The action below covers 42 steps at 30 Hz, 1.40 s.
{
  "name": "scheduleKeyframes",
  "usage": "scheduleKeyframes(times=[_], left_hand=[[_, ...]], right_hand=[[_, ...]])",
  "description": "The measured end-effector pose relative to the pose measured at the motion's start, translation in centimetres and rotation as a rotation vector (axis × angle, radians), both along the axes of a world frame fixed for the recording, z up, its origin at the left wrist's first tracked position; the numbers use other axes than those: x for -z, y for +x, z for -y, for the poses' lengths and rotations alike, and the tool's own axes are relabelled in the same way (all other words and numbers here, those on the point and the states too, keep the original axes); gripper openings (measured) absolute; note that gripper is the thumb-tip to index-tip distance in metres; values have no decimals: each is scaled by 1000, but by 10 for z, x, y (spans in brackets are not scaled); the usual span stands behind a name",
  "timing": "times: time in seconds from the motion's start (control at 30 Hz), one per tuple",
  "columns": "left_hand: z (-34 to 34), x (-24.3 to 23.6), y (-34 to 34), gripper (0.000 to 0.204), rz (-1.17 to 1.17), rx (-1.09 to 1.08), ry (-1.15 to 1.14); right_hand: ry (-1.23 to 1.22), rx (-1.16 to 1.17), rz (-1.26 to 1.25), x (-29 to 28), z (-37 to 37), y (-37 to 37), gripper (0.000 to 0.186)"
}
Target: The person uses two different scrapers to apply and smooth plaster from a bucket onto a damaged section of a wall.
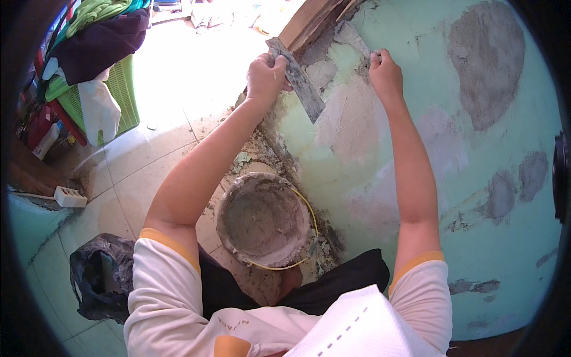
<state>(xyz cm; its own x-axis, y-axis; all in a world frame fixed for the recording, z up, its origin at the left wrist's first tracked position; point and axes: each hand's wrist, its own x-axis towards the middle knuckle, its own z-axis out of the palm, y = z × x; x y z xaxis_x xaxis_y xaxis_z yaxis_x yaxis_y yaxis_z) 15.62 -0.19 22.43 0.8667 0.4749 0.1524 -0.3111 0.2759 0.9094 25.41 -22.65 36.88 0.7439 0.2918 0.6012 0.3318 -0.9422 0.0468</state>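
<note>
My left hand (264,78) is closed around a long, flat steel trowel (304,90) smeared with grey plaster. Its blade slants down to the right in front of the green wall (523,250). To the right, my right hand (386,76) pinches the near end of a putty knife (351,37) whose blade lies at the wall near the wooden door frame (314,22). Pale fresh filler (351,122) covers the wall below the two tools. Between my knees stands a round bucket (267,220) with grey mortar coating its inside.
Rubble and dust (256,146) line the wall's foot on the tiled floor (151,160). At the left are a green basket (128,101) heaped with clothes, a white power strip (70,197) and a black plastic bag (104,262). Grey patches (486,62) mark the wall.
</note>
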Motion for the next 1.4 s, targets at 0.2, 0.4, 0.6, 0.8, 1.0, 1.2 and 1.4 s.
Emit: scheduleKeyframes(times=[0.2, 0.4, 0.6, 0.8, 1.0, 1.2, 1.4], left_hand=[[2, 3, 5, 29, 35, -5, -44], [3, 7, 8, 29, 55, 2, -53], [2, 5, 5, 29, 40, -13, -22], [-2, 9, 7, 31, 39, -14, -14], [-4, 15, 13, 31, 70, -22, -37], [-5, 17, 14, 31, 70, -18, -51], [-5, 22, 21, 31, 68, -16, -67]], right_hand=[[18, 5, 10, 2, 4, 2, 32], [14, -18, 17, -2, 4, -1, 33], [32, 10, -3, -4, 2, -10, 33], [28, 2, -4, -6, 12, -3, 33], [35, 30, -14, -8, 11, -10, 34], [34, 58, -48, -16, 20, -23, 34], [43, -23, -21, -17, 30, -35, 33]])
